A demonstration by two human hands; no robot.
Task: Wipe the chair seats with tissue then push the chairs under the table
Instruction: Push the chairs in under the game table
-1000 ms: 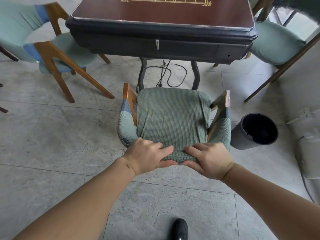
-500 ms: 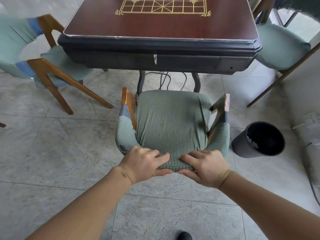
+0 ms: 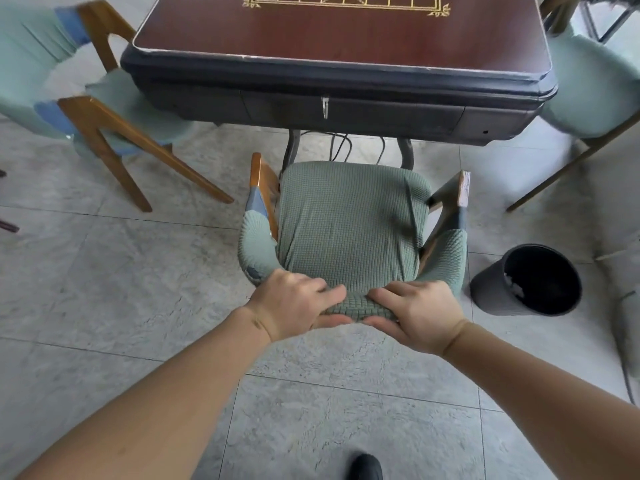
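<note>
A wooden chair with a green knitted cover [image 3: 349, 223] stands in front of me, its seat facing the dark table [image 3: 332, 81]. My left hand [image 3: 294, 303] and my right hand [image 3: 415, 313] both grip the top of its backrest, side by side. The seat's front edge sits just short of the table's near edge, close to the table legs. No tissue is visible in either hand.
A second covered chair [image 3: 104, 105] stands at the table's left corner, and a third [image 3: 588, 84] at the right. A black waste bin [image 3: 530, 282] stands on the tiled floor right of my chair. Cables hang under the table. My shoe [image 3: 363, 467] shows at the bottom.
The chair has slid forward toward the table with both hands on its backrest, and I have stepped closer. The seat's front edge is now nearer the table's edge.
</note>
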